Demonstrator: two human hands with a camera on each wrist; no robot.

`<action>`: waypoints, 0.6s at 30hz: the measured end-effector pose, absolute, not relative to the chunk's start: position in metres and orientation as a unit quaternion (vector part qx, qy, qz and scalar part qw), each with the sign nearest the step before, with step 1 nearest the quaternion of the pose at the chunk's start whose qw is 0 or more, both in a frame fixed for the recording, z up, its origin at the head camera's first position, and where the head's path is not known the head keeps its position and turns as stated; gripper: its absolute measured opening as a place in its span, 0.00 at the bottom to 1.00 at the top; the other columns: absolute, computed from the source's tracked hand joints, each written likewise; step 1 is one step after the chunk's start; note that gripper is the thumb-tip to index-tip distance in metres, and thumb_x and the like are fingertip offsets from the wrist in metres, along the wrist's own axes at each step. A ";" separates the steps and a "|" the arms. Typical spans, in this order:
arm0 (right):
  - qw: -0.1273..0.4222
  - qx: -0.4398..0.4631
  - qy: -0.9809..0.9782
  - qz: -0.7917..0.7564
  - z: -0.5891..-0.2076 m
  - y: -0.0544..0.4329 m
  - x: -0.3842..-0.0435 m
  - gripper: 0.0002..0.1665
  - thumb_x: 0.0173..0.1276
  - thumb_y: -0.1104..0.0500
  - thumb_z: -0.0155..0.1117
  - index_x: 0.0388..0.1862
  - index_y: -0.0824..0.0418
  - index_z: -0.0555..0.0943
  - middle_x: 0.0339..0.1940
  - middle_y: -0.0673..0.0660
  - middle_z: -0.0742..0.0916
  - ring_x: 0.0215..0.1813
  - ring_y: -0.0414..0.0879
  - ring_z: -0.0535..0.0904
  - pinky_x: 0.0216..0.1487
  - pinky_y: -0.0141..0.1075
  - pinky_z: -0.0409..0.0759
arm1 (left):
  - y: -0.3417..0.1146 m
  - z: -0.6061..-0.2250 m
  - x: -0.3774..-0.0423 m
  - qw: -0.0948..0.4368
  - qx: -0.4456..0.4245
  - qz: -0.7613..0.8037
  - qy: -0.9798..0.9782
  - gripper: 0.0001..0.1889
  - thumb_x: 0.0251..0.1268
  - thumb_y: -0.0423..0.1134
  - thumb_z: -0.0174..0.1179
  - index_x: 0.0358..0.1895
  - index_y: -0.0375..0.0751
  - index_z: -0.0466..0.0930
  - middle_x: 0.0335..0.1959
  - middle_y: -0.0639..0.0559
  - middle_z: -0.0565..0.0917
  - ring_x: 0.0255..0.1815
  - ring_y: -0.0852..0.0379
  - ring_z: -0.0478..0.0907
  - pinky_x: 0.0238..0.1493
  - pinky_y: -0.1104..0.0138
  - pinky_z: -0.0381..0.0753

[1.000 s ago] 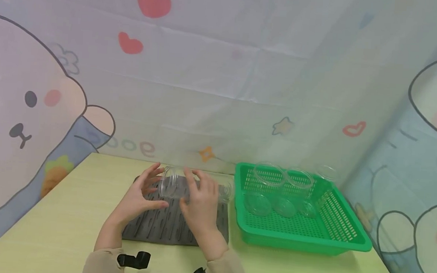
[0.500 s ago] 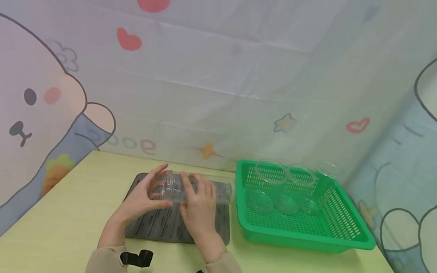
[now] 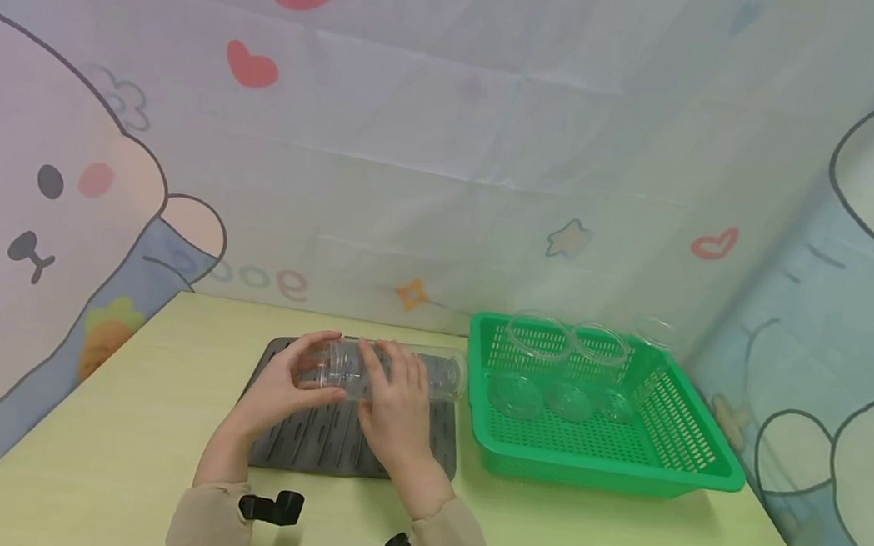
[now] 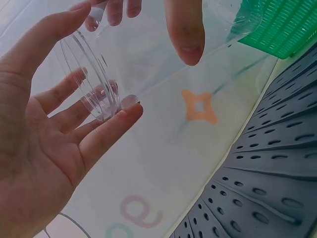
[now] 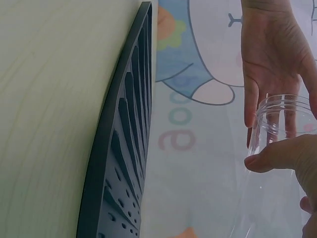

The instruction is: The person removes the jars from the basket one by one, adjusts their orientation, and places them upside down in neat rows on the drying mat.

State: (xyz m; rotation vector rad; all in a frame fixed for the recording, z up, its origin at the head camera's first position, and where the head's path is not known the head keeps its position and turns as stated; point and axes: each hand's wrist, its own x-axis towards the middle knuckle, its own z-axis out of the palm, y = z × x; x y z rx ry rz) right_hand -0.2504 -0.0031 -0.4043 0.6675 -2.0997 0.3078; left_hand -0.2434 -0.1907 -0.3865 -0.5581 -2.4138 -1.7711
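Over the grey mat [image 3: 322, 437], your right grip [image 3: 397, 412] holds the clear jar [image 3: 444, 378] sideways; your left grip [image 3: 280, 389] curls round its rimmed end. The desk [image 3: 143, 405] extends left of the mat. The jar's other end is just beside the green basket [image 3: 605, 475], which holds three clear containers [image 3: 517, 395].

Glossy plastic jar [image 5: 272, 198], matt ridged mat [image 3: 332, 444]

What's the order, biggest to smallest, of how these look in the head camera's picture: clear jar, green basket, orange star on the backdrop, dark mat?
1. Green basket
2. Dark mat, partly covered
3. Clear jar, partly covered
4. Orange star

This ranks apparent size only.
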 end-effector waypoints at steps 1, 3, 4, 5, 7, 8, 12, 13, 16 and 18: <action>0.441 0.270 -0.847 0.122 -0.404 -0.003 -0.250 0.50 0.41 0.63 0.83 0.67 0.54 0.73 0.61 0.56 0.76 0.65 0.52 0.71 0.65 0.47 0.74 | -0.191 -0.387 -0.244 0.049 -0.183 -0.582 -0.791 0.38 0.60 0.36 0.69 0.73 0.46 0.60 0.72 0.37 0.62 0.71 0.30 0.60 0.61 0.43 0.76; 0.438 0.274 -0.848 0.121 -0.405 -0.003 -0.250 0.50 0.42 0.63 0.82 0.67 0.55 0.73 0.61 0.56 0.76 0.65 0.52 0.71 0.66 0.47 0.74 | -0.192 -0.387 -0.244 0.047 -0.184 -0.587 -0.787 0.38 0.60 0.36 0.68 0.73 0.44 0.60 0.72 0.37 0.63 0.69 0.30 0.63 0.59 0.46 0.79; 0.435 0.276 -0.848 0.123 -0.404 -0.003 -0.250 0.50 0.42 0.63 0.82 0.67 0.55 0.72 0.61 0.56 0.76 0.65 0.52 0.72 0.66 0.47 0.74 | -0.193 -0.387 -0.244 0.045 -0.183 -0.590 -0.785 0.38 0.60 0.36 0.68 0.73 0.44 0.60 0.71 0.37 0.63 0.68 0.31 0.65 0.58 0.47 0.80; 0.431 0.280 -0.848 0.127 -0.404 -0.003 -0.250 0.50 0.43 0.62 0.83 0.67 0.55 0.72 0.61 0.57 0.76 0.65 0.52 0.72 0.67 0.47 0.74 | -0.193 -0.387 -0.245 0.044 -0.182 -0.592 -0.784 0.38 0.60 0.35 0.68 0.73 0.44 0.60 0.71 0.36 0.64 0.68 0.31 0.66 0.56 0.49 0.81; 0.418 0.292 -0.849 0.138 -0.404 -0.003 -0.250 0.51 0.43 0.60 0.84 0.68 0.56 0.71 0.62 0.57 0.76 0.66 0.53 0.71 0.68 0.48 0.73 | -0.195 -0.387 -0.244 0.044 -0.176 -0.593 -0.785 0.38 0.60 0.35 0.68 0.73 0.43 0.60 0.71 0.36 0.63 0.68 0.31 0.65 0.56 0.50 0.82; 0.412 0.299 -0.849 0.144 -0.403 -0.003 -0.251 0.52 0.42 0.57 0.85 0.68 0.57 0.70 0.63 0.58 0.76 0.67 0.53 0.71 0.68 0.49 0.73 | -0.196 -0.387 -0.244 0.044 -0.172 -0.593 -0.785 0.38 0.60 0.36 0.68 0.73 0.43 0.60 0.71 0.36 0.63 0.68 0.31 0.65 0.56 0.49 0.82; 0.396 0.323 -0.837 0.196 -0.401 -0.001 -0.252 0.54 0.42 0.49 0.85 0.68 0.59 0.70 0.64 0.59 0.75 0.70 0.56 0.69 0.68 0.49 0.73 | -0.201 -0.387 -0.243 0.059 -0.160 -0.585 -0.793 0.39 0.61 0.35 0.68 0.74 0.42 0.59 0.74 0.36 0.59 0.72 0.28 0.57 0.62 0.41 0.75; 0.397 0.325 -0.830 0.216 -0.401 -0.001 -0.252 0.53 0.43 0.48 0.85 0.67 0.59 0.70 0.64 0.59 0.76 0.69 0.56 0.69 0.67 0.49 0.74 | -0.202 -0.387 -0.243 0.064 -0.158 -0.587 -0.792 0.39 0.61 0.35 0.67 0.74 0.42 0.59 0.74 0.36 0.59 0.73 0.27 0.56 0.63 0.40 0.73; 0.407 0.313 -0.805 0.296 -0.400 0.001 -0.254 0.46 0.46 0.51 0.83 0.62 0.62 0.73 0.60 0.60 0.78 0.65 0.55 0.73 0.62 0.48 0.78 | -0.204 -0.387 -0.243 0.079 -0.151 -0.598 -0.783 0.38 0.61 0.33 0.67 0.74 0.41 0.58 0.74 0.38 0.60 0.74 0.29 0.55 0.65 0.38 0.70; 0.403 0.290 -0.787 0.366 -0.399 0.002 -0.254 0.39 0.49 0.54 0.82 0.58 0.63 0.75 0.55 0.60 0.80 0.60 0.54 0.75 0.58 0.46 0.79 | -0.206 -0.387 -0.243 0.089 -0.146 -0.608 -0.776 0.38 0.61 0.32 0.67 0.73 0.41 0.58 0.74 0.40 0.61 0.75 0.31 0.55 0.67 0.38 0.68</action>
